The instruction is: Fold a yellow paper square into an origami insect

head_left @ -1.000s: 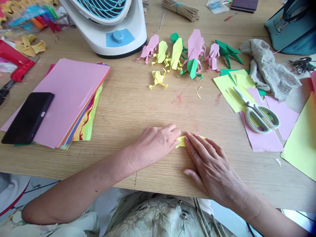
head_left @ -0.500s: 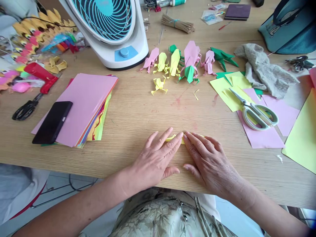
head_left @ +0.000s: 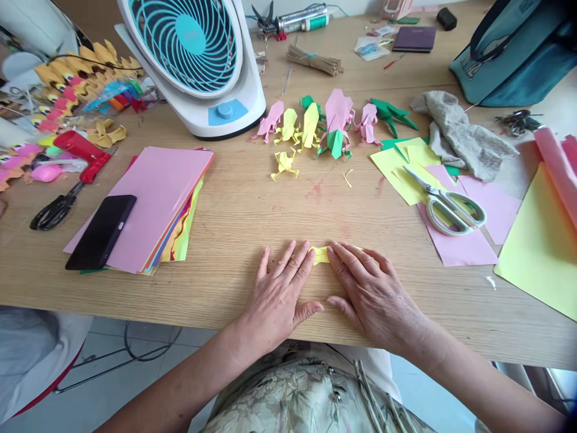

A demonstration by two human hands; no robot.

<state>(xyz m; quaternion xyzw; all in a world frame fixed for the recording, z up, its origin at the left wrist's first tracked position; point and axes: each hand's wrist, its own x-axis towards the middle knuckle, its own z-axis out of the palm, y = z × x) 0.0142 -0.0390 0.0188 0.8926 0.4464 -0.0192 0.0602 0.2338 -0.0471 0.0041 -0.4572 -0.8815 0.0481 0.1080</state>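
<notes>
A narrow piece of folded yellow paper [head_left: 321,255] lies flat on the table, mostly covered by my fingers. My left hand [head_left: 280,294] presses its left end with fingers stretched out and thumb apart. On the right end rests my right hand [head_left: 374,288], fingers flat and side by side, thumb spread away. Only the middle of the paper shows between the fingertips. Beyond the hands sits a small yellow paper frog [head_left: 284,163], in front of several folded paper frogs in pink, yellow and green, such as the large pink paper frog [head_left: 338,108].
At left, a phone [head_left: 101,231] lies on a stack of coloured paper [head_left: 166,174], beside black-handled scissors [head_left: 56,210]. A fan [head_left: 225,114] stands behind. At right are white-handled scissors [head_left: 455,210] on paper sheets, a grey cloth [head_left: 464,132] and a teal bag [head_left: 500,72].
My left hand has slid slightly left along the folded paper, showing more of its middle. The right hand stays on its end. The view has shifted a little.
</notes>
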